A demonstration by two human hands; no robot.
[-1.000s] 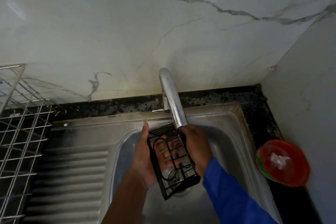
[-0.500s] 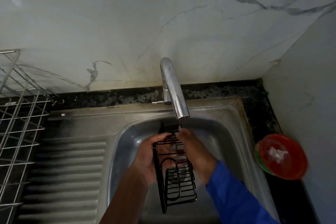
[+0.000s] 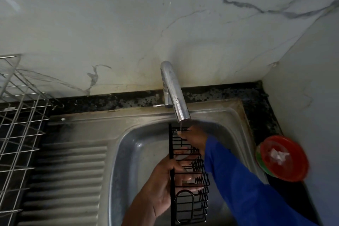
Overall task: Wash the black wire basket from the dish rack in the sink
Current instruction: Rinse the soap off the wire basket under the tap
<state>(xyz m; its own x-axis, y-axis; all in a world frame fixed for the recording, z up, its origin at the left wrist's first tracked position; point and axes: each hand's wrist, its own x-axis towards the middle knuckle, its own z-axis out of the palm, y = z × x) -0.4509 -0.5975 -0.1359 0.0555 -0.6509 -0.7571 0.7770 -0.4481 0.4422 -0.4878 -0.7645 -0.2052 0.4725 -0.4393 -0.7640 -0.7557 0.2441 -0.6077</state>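
The black wire basket [image 3: 190, 176] hangs lengthwise over the steel sink [image 3: 128, 145], its far end under the chrome tap [image 3: 174, 95]. A thin stream of water falls from the spout onto that end. My left hand [image 3: 161, 185] grips the basket's left rail, with the fingers reaching underneath and showing through the wires. My right hand [image 3: 195, 138], in a blue sleeve, holds the basket's far end right below the spout; its fingers are partly hidden and blurred.
A silver wire dish rack [image 3: 16, 134] stands at the left beside the ribbed drainboard [image 3: 67, 180]. A red lid on a round container [image 3: 282, 158] sits on the dark counter at the right, by the side wall. The marble wall rises behind the tap.
The basket has turned more upright and shifted toward me and to the right. My left hand slid down to its middle rail. My right hand stays at the far end under the water.
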